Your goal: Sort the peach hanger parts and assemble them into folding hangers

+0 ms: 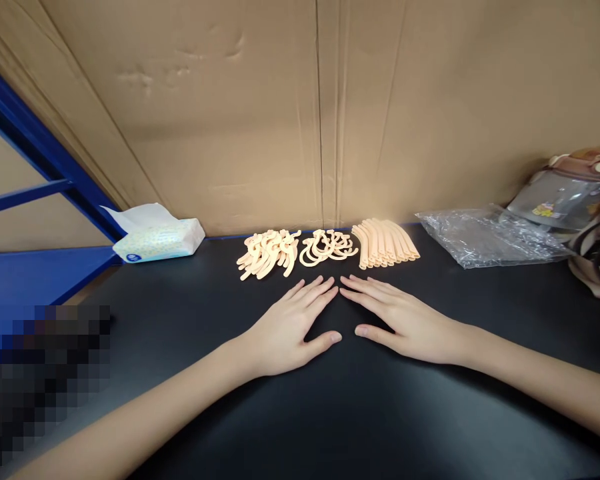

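Open and flat, the left hand (281,333) lies palm down on the black tabletop (300,413) in the head view, fingers slightly spread and thumb pointing toward the right hand (413,327). That one is also open, palm down, its fingers angled inward so that the fingertips of the two hands come close together. Neither grips anything.

Just beyond the fingertips, near the tabletop's far edge, three groups of pale peach pieces sit side by side. On the left is a loose pile of curved strips (267,255), heaped across one another. Beside it, in the middle, lies a smaller pile of thin hooked pieces (325,248). On the right is a neat stack of bent tubes (386,245), their open ends facing the hands.

Toward the tabletop's far left corner rests a tissue pack (160,241) with one sheet pulled up. Right of the tubes lies a crumpled clear plastic bag (490,237), with a brown-lidded bottle (560,197) next to it. Brown cardboard (240,120) stands behind the far edge.
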`<state>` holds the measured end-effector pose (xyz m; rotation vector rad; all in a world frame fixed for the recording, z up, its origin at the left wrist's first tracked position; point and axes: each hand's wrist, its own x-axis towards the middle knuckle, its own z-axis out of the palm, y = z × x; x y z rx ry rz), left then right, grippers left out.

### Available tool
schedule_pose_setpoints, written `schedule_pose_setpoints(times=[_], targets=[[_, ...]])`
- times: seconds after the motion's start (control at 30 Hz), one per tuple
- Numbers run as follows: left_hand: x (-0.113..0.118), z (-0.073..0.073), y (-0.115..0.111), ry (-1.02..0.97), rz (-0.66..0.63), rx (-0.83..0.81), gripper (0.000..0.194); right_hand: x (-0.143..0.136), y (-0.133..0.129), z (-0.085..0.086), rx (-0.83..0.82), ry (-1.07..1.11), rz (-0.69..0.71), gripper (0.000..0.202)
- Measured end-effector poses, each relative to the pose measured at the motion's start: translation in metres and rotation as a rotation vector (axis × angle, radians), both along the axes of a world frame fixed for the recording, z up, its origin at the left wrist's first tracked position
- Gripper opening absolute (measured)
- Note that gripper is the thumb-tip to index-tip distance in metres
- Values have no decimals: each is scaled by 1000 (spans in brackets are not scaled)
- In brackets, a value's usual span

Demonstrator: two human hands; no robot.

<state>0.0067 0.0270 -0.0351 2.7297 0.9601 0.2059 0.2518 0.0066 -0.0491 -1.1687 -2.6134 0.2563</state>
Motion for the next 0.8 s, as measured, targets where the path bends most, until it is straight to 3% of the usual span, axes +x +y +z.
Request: schedule_pose_setpoints(times=[0.8], targets=[[-7,4,-17,52,15,-24,67,-12,-10,0,32,-63,-49,58]])
